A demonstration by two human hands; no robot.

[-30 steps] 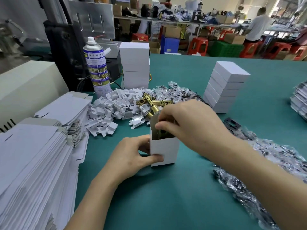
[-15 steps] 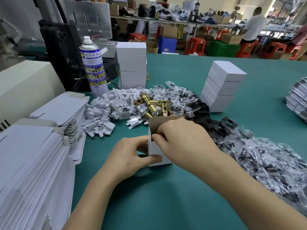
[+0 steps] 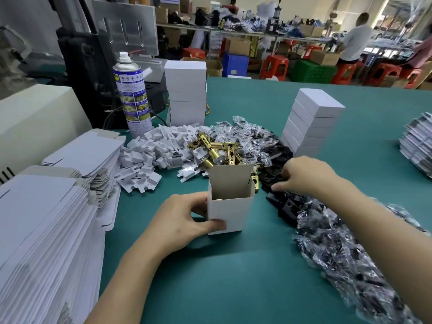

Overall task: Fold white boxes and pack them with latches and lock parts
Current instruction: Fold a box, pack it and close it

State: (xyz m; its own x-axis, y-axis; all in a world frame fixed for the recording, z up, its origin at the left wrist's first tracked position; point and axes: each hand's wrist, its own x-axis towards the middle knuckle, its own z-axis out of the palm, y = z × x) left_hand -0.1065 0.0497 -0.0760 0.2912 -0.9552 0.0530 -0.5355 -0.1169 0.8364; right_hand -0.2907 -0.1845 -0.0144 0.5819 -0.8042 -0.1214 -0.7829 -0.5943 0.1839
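Noted small white cardboard box (image 3: 230,213) upright on green desk (image 3: 233,277), top flap raised — gripped at left side by left hand (image 3: 180,220), thumb across front. Right hand (image 3: 304,176) down on black flat metal plates (image 3: 280,202) just right of box, fingers curled; grasp indiscernible. Brass latches (image 3: 217,150) heaped behind box.

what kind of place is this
Most likely a factory packing line: stacks of flat box blanks, a heap of brass latches, finished white boxes piled up, more cluttered worktables behind.
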